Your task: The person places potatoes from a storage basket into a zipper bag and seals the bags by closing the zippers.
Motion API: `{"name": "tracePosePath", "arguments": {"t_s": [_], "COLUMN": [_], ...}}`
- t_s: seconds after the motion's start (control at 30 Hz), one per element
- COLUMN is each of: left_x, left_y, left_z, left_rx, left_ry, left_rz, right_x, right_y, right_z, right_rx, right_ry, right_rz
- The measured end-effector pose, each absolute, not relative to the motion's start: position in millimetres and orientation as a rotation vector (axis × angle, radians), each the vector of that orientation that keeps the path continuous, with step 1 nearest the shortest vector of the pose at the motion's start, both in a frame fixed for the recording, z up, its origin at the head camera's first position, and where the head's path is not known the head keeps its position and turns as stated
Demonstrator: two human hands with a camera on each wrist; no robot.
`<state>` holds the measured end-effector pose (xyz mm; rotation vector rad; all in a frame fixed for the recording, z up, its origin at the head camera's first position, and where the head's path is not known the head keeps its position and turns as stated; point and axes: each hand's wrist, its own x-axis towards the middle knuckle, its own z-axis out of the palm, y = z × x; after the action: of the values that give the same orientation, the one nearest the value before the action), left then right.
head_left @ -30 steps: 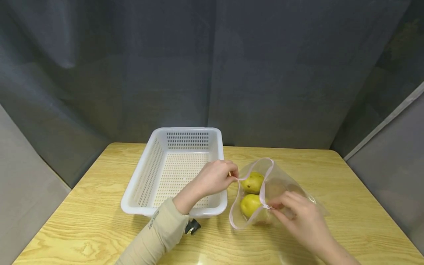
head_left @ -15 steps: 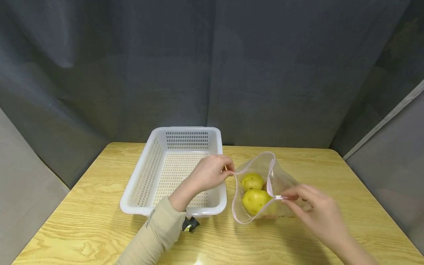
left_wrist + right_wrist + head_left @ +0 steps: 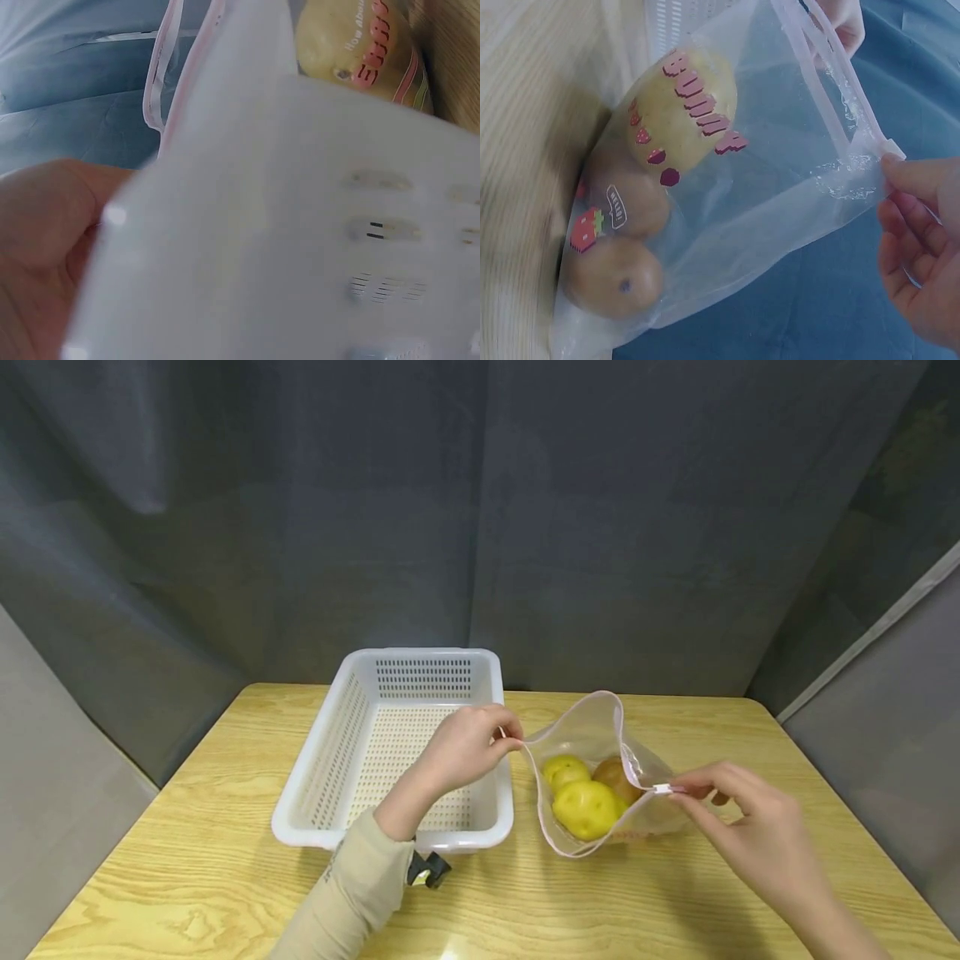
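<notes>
My left hand pinches the left corner of the mouth of a clear slider zip bag with pink edging. At the opposite corner, my right hand pinches the white slider between thumb and forefinger. The bag's mouth gapes between the two hands. Inside lie a yellow rounded fruit or potato, a second yellow one behind it, and brown round ones, low in the bag. Red "Bunny" lettering is printed on the bag, seen in the right wrist view.
A white perforated plastic basket stands left of the bag, under my left forearm. Its wall fills much of the left wrist view. Below my left wrist sits a black mount. Dark curtains rise behind the wooden table.
My right hand has moved right and slightly away from me, pulling the slider corner along. My left hand has shifted slightly up and left. The bag's mouth is stretched wider, and the contents have shifted.
</notes>
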<state>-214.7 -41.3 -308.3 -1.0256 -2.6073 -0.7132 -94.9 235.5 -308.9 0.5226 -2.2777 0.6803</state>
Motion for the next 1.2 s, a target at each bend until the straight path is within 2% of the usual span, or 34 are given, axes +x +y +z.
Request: {"name": "tracePosePath", "arguments": {"t_s": [1.2], "left_x": [-223], "left_y": [-56], "left_z": [-310], "left_rx": [-0.715], "left_ry": [-2.528], "left_rz": [-0.994], "right_x": [-100], "right_y": [277], "right_z": [-300], "right_rx": [0.243], "right_ry": [-2.136], "right_rz": [0.692]}}
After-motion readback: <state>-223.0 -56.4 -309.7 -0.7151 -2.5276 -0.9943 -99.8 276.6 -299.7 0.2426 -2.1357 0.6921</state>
